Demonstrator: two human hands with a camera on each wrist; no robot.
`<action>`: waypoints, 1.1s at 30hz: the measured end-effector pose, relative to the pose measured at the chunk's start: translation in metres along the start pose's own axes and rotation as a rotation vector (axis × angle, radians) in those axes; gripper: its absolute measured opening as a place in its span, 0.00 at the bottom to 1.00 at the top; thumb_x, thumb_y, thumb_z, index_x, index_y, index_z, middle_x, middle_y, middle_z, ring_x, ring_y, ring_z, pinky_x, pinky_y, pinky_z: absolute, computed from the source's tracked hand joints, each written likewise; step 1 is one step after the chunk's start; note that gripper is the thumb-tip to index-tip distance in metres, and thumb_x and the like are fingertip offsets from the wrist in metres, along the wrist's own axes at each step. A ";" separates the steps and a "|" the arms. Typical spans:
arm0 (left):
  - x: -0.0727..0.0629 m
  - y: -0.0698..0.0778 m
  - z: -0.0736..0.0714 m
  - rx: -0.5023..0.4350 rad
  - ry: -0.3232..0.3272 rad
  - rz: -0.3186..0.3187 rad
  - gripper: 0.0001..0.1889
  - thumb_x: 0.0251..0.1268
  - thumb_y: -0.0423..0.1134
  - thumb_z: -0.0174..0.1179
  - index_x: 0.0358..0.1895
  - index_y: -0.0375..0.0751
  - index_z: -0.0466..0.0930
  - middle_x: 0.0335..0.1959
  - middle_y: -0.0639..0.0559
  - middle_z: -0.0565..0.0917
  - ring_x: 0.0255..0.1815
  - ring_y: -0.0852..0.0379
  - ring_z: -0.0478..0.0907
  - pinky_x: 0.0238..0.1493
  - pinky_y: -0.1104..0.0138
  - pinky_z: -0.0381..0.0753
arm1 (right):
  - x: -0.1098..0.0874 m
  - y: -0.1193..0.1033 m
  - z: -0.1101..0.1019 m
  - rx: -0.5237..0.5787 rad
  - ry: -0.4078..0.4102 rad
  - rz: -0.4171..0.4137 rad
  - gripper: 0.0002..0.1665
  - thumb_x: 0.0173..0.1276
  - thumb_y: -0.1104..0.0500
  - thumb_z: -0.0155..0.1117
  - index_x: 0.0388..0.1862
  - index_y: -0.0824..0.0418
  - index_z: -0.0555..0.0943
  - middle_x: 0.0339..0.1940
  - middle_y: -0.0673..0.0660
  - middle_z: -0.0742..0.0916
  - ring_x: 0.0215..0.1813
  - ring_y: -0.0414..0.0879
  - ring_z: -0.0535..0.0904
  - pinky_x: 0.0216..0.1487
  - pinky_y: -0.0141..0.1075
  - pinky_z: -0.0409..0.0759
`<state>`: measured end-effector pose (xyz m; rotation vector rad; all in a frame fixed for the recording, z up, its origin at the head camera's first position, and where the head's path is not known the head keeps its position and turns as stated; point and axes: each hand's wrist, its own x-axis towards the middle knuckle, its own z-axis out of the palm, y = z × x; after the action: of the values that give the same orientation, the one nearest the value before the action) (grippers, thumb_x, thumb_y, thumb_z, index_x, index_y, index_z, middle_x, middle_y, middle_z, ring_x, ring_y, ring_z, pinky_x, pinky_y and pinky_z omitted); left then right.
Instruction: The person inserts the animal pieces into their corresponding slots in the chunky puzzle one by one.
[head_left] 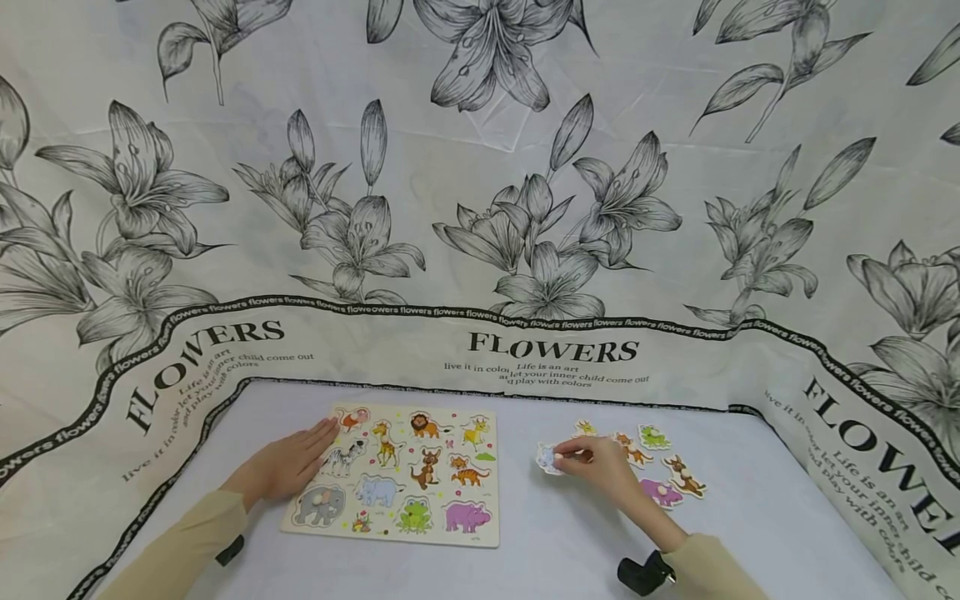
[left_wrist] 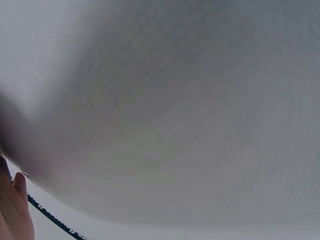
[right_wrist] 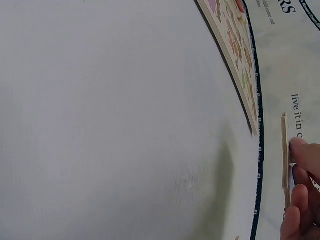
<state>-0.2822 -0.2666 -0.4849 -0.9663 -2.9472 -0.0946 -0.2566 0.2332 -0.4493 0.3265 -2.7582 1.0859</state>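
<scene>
The left hand [head_left: 296,458] lies at the left edge of a cream-coloured, rectangular flat board [head_left: 480,492] printed with colourful animals, its fingers extended close together and pointing up and inward, the fingertips beside the pink monkey picture [head_left: 353,419] in the far left corner. That hand is relaxed and grips nothing; its forearm, in a beige sleeve [head_left: 183,537], slants in from the lower left. In the left wrist view a blurred, greyish surface fills most of the frame, and only a bit of hand shows at the lower left corner. The right hand [head_left: 603,471] reaches in from the lower right, forearm angled up and to the left, and pinches a flat, pale blue animal piece with a white border [head_left: 547,458] between thumb and fingers. The right wrist view shows this piece edge-on, raised off the white tabletop [head_left: 540,533], with the other fingers curled behind the thumb. The piece is to the right of the board, apart from it. Near and partly behind the right hand lie a yellow piece [head_left: 585,427], an orange tiger piece [head_left: 639,452], a green frog piece [head_left: 654,437], a brown kangaroo piece [head_left: 686,477] and a purple hippo piece [head_left: 663,493].
</scene>
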 end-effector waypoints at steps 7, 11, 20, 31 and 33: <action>-0.001 -0.001 0.001 -0.010 -0.008 -0.007 0.28 0.75 0.42 0.43 0.72 0.31 0.57 0.75 0.37 0.59 0.74 0.39 0.58 0.72 0.49 0.64 | 0.002 -0.011 0.014 0.009 -0.047 -0.039 0.10 0.55 0.58 0.74 0.36 0.60 0.88 0.35 0.55 0.90 0.30 0.35 0.76 0.30 0.25 0.76; -0.001 -0.001 0.001 -0.007 -0.008 -0.008 0.28 0.75 0.42 0.43 0.72 0.31 0.57 0.75 0.37 0.59 0.74 0.39 0.58 0.72 0.50 0.64 | 0.003 -0.018 0.023 0.023 -0.057 -0.031 0.10 0.55 0.58 0.74 0.37 0.59 0.88 0.34 0.54 0.90 0.29 0.34 0.75 0.28 0.25 0.74; -0.001 -0.001 0.003 -0.005 0.029 0.013 0.27 0.75 0.41 0.44 0.71 0.30 0.59 0.74 0.36 0.61 0.74 0.39 0.59 0.71 0.49 0.66 | 0.006 -0.033 0.042 0.040 -0.072 -0.070 0.09 0.56 0.59 0.73 0.36 0.58 0.88 0.32 0.51 0.90 0.27 0.34 0.73 0.27 0.24 0.73; -0.001 0.004 -0.002 -0.025 0.023 0.010 0.27 0.74 0.40 0.44 0.71 0.29 0.59 0.73 0.35 0.61 0.73 0.37 0.60 0.70 0.48 0.65 | 0.010 -0.052 0.065 0.123 -0.104 -0.111 0.09 0.56 0.58 0.74 0.36 0.60 0.88 0.32 0.54 0.90 0.26 0.34 0.72 0.27 0.24 0.72; -0.001 0.004 -0.003 -0.029 0.011 0.000 0.27 0.74 0.40 0.44 0.71 0.29 0.58 0.74 0.35 0.60 0.74 0.38 0.59 0.71 0.48 0.65 | 0.010 -0.056 0.069 0.134 -0.112 -0.111 0.09 0.56 0.58 0.74 0.36 0.59 0.88 0.32 0.54 0.90 0.25 0.34 0.72 0.26 0.23 0.71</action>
<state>-0.2790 -0.2636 -0.4813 -0.9660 -2.9444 -0.1423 -0.2570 0.1444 -0.4608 0.5671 -2.7294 1.2629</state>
